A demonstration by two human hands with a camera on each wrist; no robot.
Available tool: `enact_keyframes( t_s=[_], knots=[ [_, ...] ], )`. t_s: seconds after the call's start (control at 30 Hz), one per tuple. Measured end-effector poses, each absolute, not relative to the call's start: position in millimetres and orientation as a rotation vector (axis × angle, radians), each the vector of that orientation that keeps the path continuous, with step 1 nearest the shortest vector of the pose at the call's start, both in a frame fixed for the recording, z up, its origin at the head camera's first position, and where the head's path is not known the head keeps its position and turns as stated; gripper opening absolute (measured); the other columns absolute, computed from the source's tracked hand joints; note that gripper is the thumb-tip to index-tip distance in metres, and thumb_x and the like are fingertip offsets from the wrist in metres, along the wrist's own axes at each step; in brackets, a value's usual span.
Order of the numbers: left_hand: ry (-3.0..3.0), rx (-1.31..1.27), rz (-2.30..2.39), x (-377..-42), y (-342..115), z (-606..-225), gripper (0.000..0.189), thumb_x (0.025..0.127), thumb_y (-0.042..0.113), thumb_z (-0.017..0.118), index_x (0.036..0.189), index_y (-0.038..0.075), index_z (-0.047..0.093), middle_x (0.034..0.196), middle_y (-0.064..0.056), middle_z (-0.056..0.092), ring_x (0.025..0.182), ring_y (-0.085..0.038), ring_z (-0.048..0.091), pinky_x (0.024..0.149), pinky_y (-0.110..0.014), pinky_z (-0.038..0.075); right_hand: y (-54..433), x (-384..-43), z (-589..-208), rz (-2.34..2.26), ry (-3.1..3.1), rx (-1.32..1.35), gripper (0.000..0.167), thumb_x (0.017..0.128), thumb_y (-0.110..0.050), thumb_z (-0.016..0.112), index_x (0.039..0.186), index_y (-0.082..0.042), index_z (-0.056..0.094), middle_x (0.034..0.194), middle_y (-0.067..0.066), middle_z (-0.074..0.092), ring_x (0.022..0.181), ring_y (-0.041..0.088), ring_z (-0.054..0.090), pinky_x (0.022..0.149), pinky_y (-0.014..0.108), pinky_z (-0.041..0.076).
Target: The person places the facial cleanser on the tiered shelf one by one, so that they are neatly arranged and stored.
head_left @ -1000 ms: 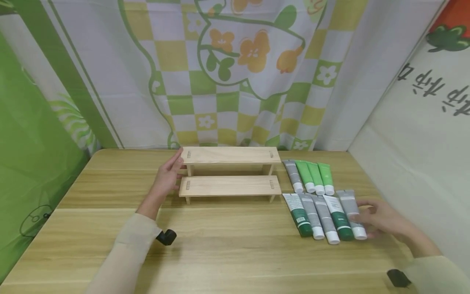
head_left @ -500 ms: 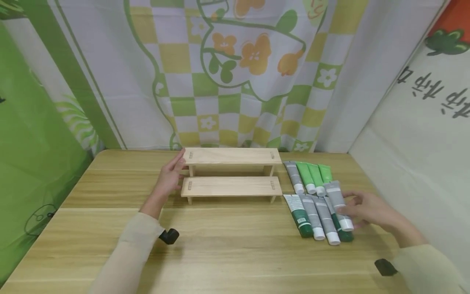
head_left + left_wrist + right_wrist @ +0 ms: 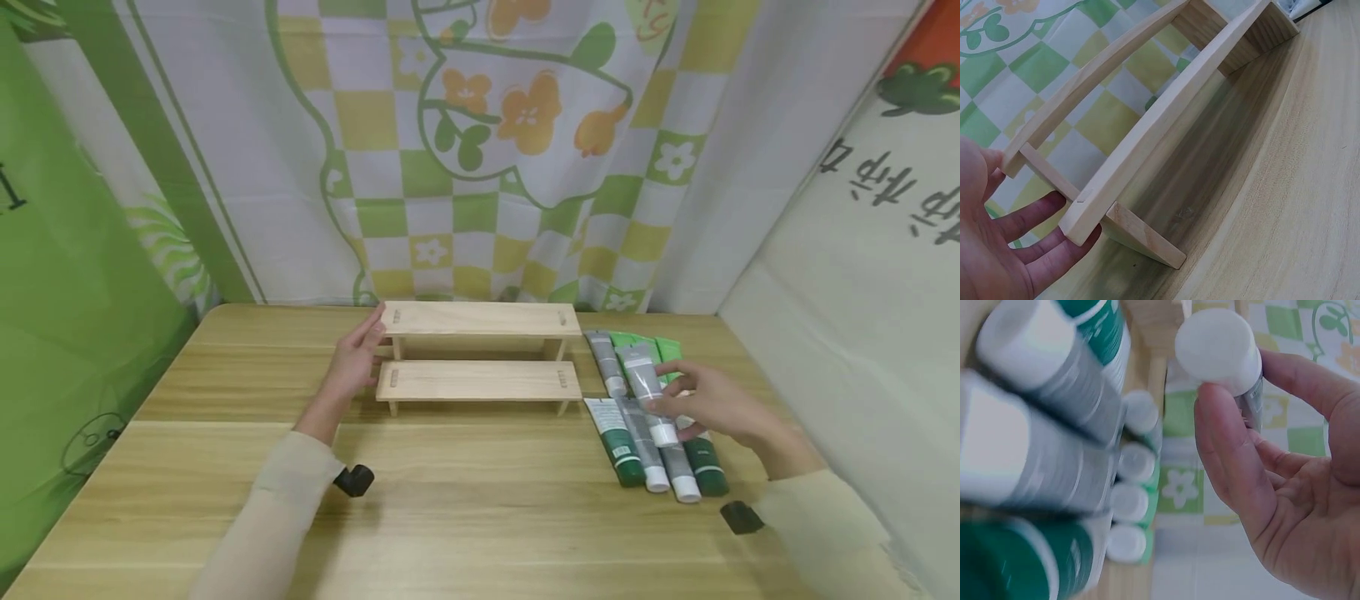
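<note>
My left hand touches the left end of a two-tier wooden rack. In the left wrist view its extended fingers meet the ends of both shelves. With my right hand I pinch a grey squeeze tube between thumb and fingers, raised above the other tubes, its white cap toward the right wrist camera. Beneath it in the head view lie a white-and-green tube, a grey tube, another grey tube and a dark green tube.
Behind the held tube is a back row with a grey tube and several bright green tubes, partly covered. The wooden table ends at a patterned curtain. A white cloth wall borders the right side.
My right hand has lifted the grey tube from the right end of the front row and carried it left over the others. The left hand has stayed at the rack.
</note>
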State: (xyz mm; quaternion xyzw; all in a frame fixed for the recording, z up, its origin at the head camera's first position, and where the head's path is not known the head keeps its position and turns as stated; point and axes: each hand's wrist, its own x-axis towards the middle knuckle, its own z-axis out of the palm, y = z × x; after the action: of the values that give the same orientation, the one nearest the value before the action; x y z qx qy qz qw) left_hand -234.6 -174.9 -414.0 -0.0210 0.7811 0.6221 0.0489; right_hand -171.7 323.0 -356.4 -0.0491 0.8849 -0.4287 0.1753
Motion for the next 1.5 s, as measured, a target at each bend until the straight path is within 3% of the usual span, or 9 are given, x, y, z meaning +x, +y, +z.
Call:
enact_keyframes(
  t_s=[0.43,0.73,0.9,1.1,1.33,1.5],
  knots=[
    [2.378,-0.043,1.904,-233,-173,-413,0.049,0.105,0.055,0.036,0.153,0.054,0.026,0.156,-0.014,0.038,0.121,-0.041,0.049,0.09,-0.052,0.054,275,-190,-338,-1.327,2.479,-0.213,0.076,0.091,-0.023,0.077,0.149,0.0,0.033,0.117,0.025,0.051,0.085,0.029,0.065,0.069,0.05,0.062],
    [2.355,-0.04,1.918,-231,-173,-409,0.047,0.107,0.051,0.036,0.153,0.053,0.027,0.158,-0.014,0.035,0.127,-0.046,0.047,0.097,-0.063,0.047,238,-203,-322,-1.397,2.479,-0.268,0.07,0.09,-0.014,0.077,0.145,0.0,0.037,0.112,0.024,0.049,0.081,0.03,0.065,0.065,0.047,0.062],
    [2.369,-0.043,1.901,-231,-173,-410,0.048,0.107,0.053,0.035,0.153,0.053,0.027,0.157,-0.013,0.037,0.127,-0.044,0.048,0.097,-0.062,0.047,220,-211,-317,-1.405,2.468,-0.301,0.068,0.09,-0.013,0.077,0.145,-0.001,0.038,0.113,0.024,0.052,0.075,0.031,0.065,0.064,0.045,0.062],
    [2.39,-0.069,1.912,-234,-172,-411,0.046,0.107,0.052,0.036,0.152,0.053,0.03,0.149,-0.014,0.046,0.12,-0.04,0.052,0.091,-0.055,0.051,201,-221,-312,-1.45,2.425,-0.331,0.066,0.09,-0.013,0.077,0.144,-0.004,0.039,0.116,0.025,0.051,0.087,0.033,0.066,0.072,0.05,0.062],
    [2.388,-0.069,1.92,-234,-172,-412,0.046,0.107,0.051,0.036,0.153,0.053,0.029,0.151,-0.015,0.044,0.122,-0.041,0.052,0.094,-0.062,0.049,174,-232,-311,-1.531,2.377,-0.355,0.064,0.091,-0.009,0.075,0.144,-0.006,0.038,0.115,0.025,0.052,0.082,0.036,0.067,0.077,0.057,0.059],
    [2.384,-0.074,1.934,-234,-171,-412,0.046,0.108,0.049,0.036,0.153,0.051,0.03,0.15,-0.015,0.045,0.12,-0.041,0.053,0.092,-0.059,0.051,154,-238,-309,-1.581,2.371,-0.37,0.064,0.091,-0.004,0.074,0.143,-0.005,0.037,0.113,0.024,0.052,0.088,0.037,0.067,0.076,0.054,0.06]
  ],
)
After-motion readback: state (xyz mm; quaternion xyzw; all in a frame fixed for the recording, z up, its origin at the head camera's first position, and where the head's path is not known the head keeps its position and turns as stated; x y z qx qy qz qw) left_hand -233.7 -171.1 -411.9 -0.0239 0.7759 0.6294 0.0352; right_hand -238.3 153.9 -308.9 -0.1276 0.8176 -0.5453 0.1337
